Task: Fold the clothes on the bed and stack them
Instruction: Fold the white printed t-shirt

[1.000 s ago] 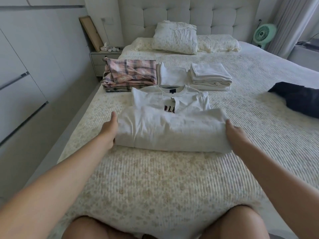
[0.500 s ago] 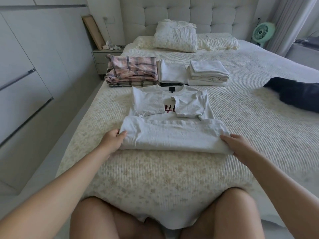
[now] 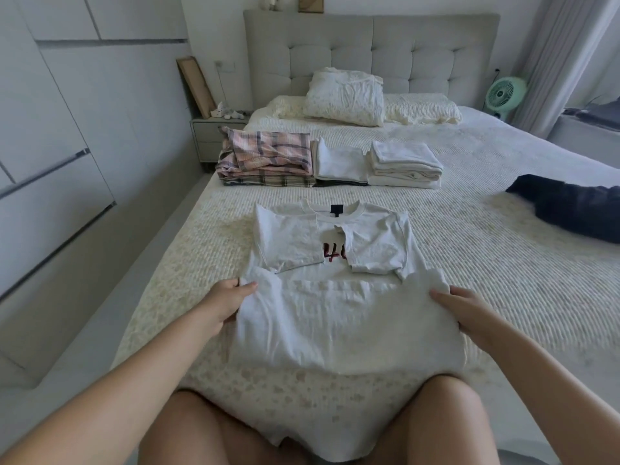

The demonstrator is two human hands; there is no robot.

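Cloth this thin and limp, the white cotton T-shirt (image 3: 335, 273) at frame centre on the bed (image 3: 486, 263) sags between left hand (image 3: 225, 303) and right hand (image 3: 464, 308), whose grip pinches both folded corners, likely the best hold.

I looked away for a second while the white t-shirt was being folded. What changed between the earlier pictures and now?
The white t-shirt's folded lower part has come back toward the person, exposing more of the tucked-in sleeves. The left hand and right hand, which first lay flat against the fold's ends, now grip its two corners. The plaid stack, white stacks and dark garment stayed put.
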